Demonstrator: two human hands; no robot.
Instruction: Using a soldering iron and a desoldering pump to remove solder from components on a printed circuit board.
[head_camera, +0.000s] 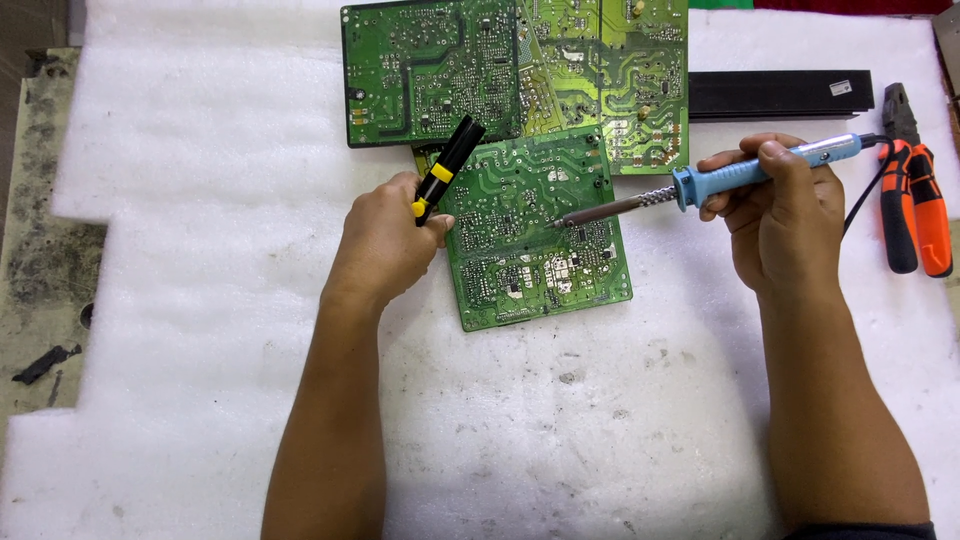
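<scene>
We look down on a desk (40, 250) covered by a sheet of white foam padding (200, 300), grubby in places, with the bare stained desk top showing along the left edge. On the foam lies a green circuit board (540, 250), solder side up, and behind it two more boards: a darker green one (430, 70) and a yellower green one (620, 80), both overlapping its far edge. Our left hand (385, 240) rests at the near board's left edge, its fingers closed around a black tool with a yellow band (445, 170), which sticks up and away from the hand, tilted to the right. Our right hand (785, 215) has its fingers clamped on the blue handle of a soldering iron (720, 180), held nearly level; its metal tip touches or sits just above the middle of the near board, we cannot tell which. A black cord leaves the iron's far end. Just right of that hand lie pliers with orange and black grips (915, 190), and a long black bar (780, 95) lies beside the yellower board.
</scene>
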